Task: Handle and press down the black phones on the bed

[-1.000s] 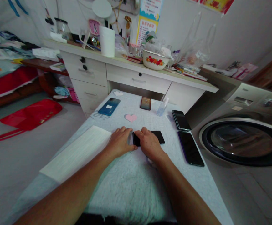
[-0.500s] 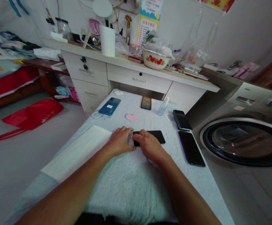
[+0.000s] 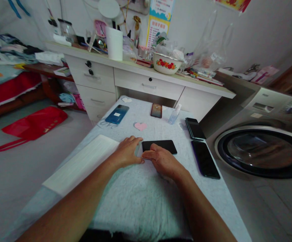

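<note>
A black-screened phone (image 3: 166, 145) lies screen up on the cloth-covered table (image 3: 135, 195). My left hand (image 3: 128, 151) rests at its left end, palm down, thumb and fingers apart around that end. At the near left corner is my right hand (image 3: 164, 162), fingers curled together, with the index finger pointing left along the phone's near edge. Under those fingers a thin pale edge shows; what it is I cannot make out. A white paper sheet (image 3: 85, 164) lies partly behind my left forearm.
Farther back are a blue phone (image 3: 117, 114), a brown phone (image 3: 156, 110) and a clear spray bottle (image 3: 174, 114). Along the right edge lie stacked phones (image 3: 195, 128) and a purple-edged phone (image 3: 205, 159). A washing machine (image 3: 261, 111) stands right, a desk (image 3: 149, 82) behind.
My right hand has slid slightly nearer to me, from over the phone's left end to its near left corner, uncovering more screen. My left hand stays nearly still.
</note>
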{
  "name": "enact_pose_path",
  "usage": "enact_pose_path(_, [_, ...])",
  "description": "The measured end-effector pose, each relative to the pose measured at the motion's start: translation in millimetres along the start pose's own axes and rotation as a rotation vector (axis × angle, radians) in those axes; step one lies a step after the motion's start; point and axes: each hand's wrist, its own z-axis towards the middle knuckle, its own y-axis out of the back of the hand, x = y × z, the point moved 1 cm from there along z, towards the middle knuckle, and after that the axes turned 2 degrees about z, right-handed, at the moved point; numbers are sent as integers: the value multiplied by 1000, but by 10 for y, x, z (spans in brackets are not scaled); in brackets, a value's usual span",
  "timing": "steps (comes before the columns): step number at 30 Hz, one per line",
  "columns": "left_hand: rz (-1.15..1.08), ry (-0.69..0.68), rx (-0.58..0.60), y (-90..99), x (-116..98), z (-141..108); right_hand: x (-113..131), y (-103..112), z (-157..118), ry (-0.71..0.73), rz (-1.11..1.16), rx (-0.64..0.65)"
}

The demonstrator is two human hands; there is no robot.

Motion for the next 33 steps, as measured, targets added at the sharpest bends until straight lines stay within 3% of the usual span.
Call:
enact_pose_path(17, [-11, -15, 10, -11, 15, 12, -73, -9, -39, 87, 27, -32])
enact_pose_path(33, [12, 3, 10, -26, 33, 16, -254, 81, -124, 34, 95, -35])
